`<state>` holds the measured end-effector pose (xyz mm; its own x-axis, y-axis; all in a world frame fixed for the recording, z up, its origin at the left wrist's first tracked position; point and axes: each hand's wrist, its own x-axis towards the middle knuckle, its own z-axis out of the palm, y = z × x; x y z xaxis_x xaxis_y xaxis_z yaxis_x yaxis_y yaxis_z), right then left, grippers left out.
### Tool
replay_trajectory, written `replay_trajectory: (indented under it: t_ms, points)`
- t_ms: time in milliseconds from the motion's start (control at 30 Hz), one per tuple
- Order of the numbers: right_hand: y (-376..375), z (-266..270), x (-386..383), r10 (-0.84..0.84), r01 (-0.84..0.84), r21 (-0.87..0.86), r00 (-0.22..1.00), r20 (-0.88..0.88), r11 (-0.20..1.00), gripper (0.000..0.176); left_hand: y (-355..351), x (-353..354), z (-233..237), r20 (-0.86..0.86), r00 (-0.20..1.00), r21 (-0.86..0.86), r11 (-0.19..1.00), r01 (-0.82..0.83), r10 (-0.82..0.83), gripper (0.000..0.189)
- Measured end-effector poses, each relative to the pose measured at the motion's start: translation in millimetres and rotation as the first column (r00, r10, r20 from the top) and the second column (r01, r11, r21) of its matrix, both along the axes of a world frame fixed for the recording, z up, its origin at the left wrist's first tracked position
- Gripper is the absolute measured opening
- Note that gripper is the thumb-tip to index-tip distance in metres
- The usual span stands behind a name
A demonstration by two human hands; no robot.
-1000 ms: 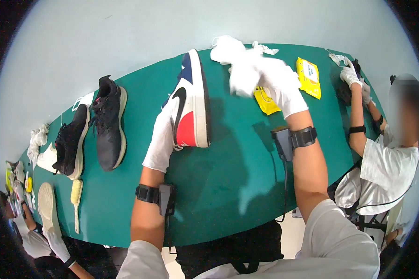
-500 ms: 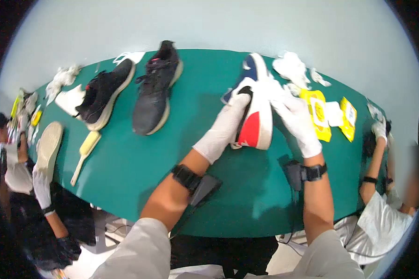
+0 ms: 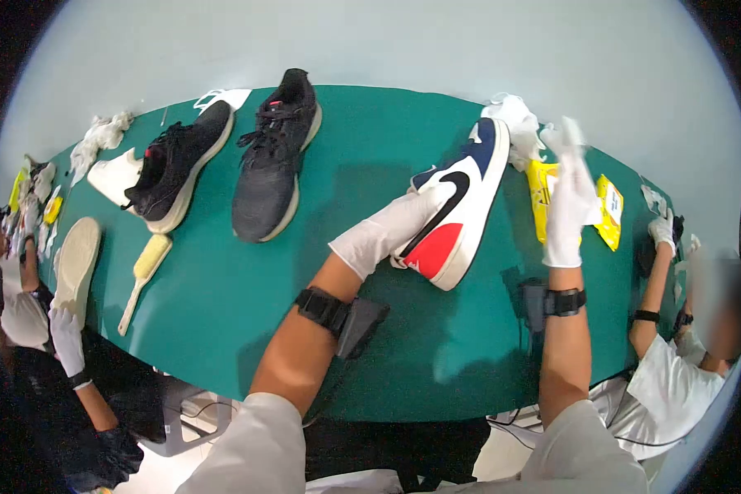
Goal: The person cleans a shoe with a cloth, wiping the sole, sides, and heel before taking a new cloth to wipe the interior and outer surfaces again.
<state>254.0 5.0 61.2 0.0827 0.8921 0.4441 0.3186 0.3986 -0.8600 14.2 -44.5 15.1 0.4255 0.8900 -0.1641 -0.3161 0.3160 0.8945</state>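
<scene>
My left hand (image 3: 403,224), in a white glove, grips a sneaker (image 3: 457,216) at its collar. The sneaker is white with a navy toe, a black swoosh and a red heel; it lies tilted on its side, toe pointing away, swoosh side up. To the right, my right hand (image 3: 570,202), also gloved, is raised apart from the sneaker, over the yellow wipes packs. A blurred white wipe (image 3: 573,136) sticks up from its fingers. Beneath that hand is one yellow pack (image 3: 540,193), partly covered; another yellow pack (image 3: 610,212) lies to its right.
Two black sneakers (image 3: 276,165) (image 3: 181,169) stand on the green table (image 3: 346,329). A yellow-bristled brush (image 3: 146,261) lies left of them. Crumpled white wipes (image 3: 514,123) sit at the back edge. At left, a co-worker's gloved hand (image 3: 66,337) holds a pale sole (image 3: 78,263); another person (image 3: 675,370) works at right.
My right hand has lifted off the sneaker with the wipe and moved right. The sneaker has turned, its toe swinging right and its swoosh side coming into view under my left hand.
</scene>
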Motion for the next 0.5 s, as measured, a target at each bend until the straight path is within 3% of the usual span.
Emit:
replay_trajectory:
  t_ms: [67, 133, 167, 200, 267, 333, 367, 400, 467, 500]
  points:
    - [-0.7, -12.8, -14.6, -0.010, -0.010, 0.049, 0.922, 0.387, 0.999, 0.036, 2.5, 2.6, -9.9, 0.024, 0.999, -0.033, 0.998, -0.045, 0.046, 0.061]
    - [-16.6, -18.0, -37.2, 0.229, -0.376, 0.209, 0.831, 0.507, 0.903, 0.030, -3.0, -1.3, 0.5, 0.102, 0.989, -0.105, 0.990, -0.098, 0.109, 0.057]
    - [-19.6, -13.6, -37.7, 0.243, -0.372, 0.162, 0.822, 0.516, 0.914, 0.028, -9.4, -4.3, 11.9, 0.056, 0.988, -0.171, 0.976, -0.135, 0.146, 0.057]
    - [-22.4, -5.0, -37.3, 0.260, -0.369, 0.113, 0.811, 0.524, 0.923, 0.027, -7.5, -5.3, 10.6, 0.085, 0.988, -0.109, 0.987, -0.116, 0.125, 0.058]
    - [-24.8, -1.2, -36.0, 0.275, -0.361, 0.052, 0.790, 0.548, 0.931, 0.025, -8.4, -6.8, 11.3, -0.059, 0.991, -0.067, 0.990, -0.127, 0.123, 0.059]
    - [-28.6, -2.9, -36.7, 0.271, -0.350, 0.026, 0.767, 0.582, 0.936, 0.025, -2.1, -8.7, -1.2, 0.109, 0.989, -0.103, 0.990, -0.092, 0.103, 0.060]
    - [-30.6, -3.2, -39.8, 0.285, -0.421, 0.087, 0.739, 0.610, 0.903, 0.024, -0.4, -6.4, -7.9, 0.192, 0.977, -0.123, 0.990, -0.069, 0.091, 0.060]
    - [-33.9, 0.1, -45.5, 0.296, -0.489, 0.146, 0.711, 0.638, 0.860, 0.024, -9.0, -3.9, 12.6, 0.194, 0.975, -0.125, 0.989, -0.085, 0.108, 0.059]
    - [-39.8, 9.0, -57.9, 0.383, -0.652, 0.267, 0.675, 0.630, 0.710, 0.024, -3.7, -3.0, 7.6, 0.299, 0.945, -0.132, 0.987, -0.093, 0.129, 0.055]
    - [-46.5, 13.2, -60.0, 0.459, -0.661, 0.157, 0.653, 0.602, 0.734, 0.022, 6.9, -7.1, -14.8, 0.240, 0.968, 0.107, 0.989, -0.105, 0.077, 0.053]
